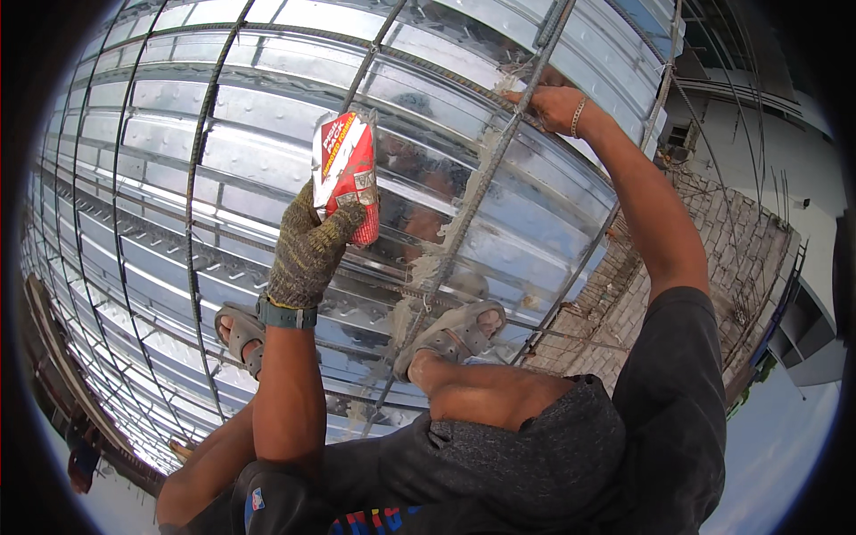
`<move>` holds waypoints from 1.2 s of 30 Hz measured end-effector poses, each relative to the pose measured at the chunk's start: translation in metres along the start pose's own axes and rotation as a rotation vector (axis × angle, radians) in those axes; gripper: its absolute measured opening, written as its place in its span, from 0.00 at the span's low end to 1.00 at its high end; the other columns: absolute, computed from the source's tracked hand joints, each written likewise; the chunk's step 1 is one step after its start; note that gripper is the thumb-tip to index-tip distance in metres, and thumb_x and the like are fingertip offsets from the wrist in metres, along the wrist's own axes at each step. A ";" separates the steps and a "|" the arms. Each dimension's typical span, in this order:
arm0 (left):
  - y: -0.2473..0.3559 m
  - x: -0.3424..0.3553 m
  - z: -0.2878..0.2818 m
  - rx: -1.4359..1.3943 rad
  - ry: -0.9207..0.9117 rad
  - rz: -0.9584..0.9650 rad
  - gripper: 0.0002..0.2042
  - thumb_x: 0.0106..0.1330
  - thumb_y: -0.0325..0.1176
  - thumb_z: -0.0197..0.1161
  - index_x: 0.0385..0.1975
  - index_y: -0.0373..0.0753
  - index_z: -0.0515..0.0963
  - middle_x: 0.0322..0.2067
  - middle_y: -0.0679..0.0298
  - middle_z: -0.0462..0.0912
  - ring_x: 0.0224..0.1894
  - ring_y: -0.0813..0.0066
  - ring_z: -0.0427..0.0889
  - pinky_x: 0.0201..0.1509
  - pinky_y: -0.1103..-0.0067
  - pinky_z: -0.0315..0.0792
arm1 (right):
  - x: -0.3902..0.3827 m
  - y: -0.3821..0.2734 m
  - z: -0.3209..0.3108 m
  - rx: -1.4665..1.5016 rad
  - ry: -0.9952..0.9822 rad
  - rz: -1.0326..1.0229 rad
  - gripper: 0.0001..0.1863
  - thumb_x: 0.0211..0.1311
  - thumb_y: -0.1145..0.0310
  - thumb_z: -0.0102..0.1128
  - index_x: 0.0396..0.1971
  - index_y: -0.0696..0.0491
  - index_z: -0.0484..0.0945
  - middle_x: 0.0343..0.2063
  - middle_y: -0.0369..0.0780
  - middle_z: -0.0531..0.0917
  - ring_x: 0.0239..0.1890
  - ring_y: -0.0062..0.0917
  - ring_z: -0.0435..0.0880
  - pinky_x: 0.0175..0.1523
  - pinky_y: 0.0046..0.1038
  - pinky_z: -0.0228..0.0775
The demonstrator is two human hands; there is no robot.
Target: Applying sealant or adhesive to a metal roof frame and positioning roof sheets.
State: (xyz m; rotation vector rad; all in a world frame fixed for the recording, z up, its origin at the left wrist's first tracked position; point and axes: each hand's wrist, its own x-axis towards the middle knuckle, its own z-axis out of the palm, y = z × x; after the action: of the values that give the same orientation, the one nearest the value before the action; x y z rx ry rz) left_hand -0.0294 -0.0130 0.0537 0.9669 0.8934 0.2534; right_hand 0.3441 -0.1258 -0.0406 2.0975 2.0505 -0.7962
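My left hand (314,242), in a grey-green knitted work glove, grips a red and silver foil pouch (346,169) by its lower end. The pouch points away from me above the shiny corrugated metal sheets (267,116). At the upper right, my bare right hand (555,109) is bent with its fingers drawn together beside a ribbed steel bar (499,147). Whatever is between those fingertips is too small to make out. Grey paste (468,201) is smeared along the sheet by this bar.
A grid of crossing steel bars (201,134) runs over the sheets. My sandalled feet (455,337) stand among the bars. A block wall (642,259) lies beyond the sheet's right edge. Timber (67,366) and another person's leg or arm (82,459) show at the lower left.
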 end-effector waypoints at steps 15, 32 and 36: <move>-0.001 0.002 0.010 0.118 -0.031 0.012 0.21 0.57 0.33 0.61 0.49 0.32 0.68 0.38 0.62 0.78 0.36 0.80 0.75 0.40 0.82 0.70 | -0.012 0.014 0.008 -0.182 -0.004 0.090 0.32 0.52 0.76 0.42 0.58 0.32 0.59 0.32 0.42 0.75 0.34 0.37 0.78 0.36 0.36 0.71; 0.001 0.005 0.008 0.085 -0.023 -0.018 0.22 0.57 0.33 0.62 0.50 0.32 0.67 0.37 0.62 0.78 0.37 0.79 0.76 0.39 0.82 0.71 | -0.017 0.023 0.014 -0.122 0.070 0.057 0.21 0.56 0.72 0.44 0.51 0.41 0.67 0.31 0.41 0.75 0.33 0.36 0.77 0.38 0.35 0.71; -0.002 0.006 0.013 0.099 -0.032 0.003 0.22 0.57 0.33 0.62 0.50 0.31 0.67 0.37 0.62 0.78 0.37 0.79 0.76 0.39 0.82 0.71 | -0.009 0.017 0.012 -0.130 0.047 0.065 0.18 0.58 0.69 0.44 0.49 0.41 0.68 0.32 0.42 0.75 0.33 0.37 0.78 0.37 0.36 0.71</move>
State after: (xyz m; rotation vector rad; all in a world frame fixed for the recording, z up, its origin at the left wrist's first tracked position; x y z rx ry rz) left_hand -0.0161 -0.0188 0.0526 1.0613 0.8812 0.1973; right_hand 0.3576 -0.1405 -0.0515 2.1187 1.9869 -0.5927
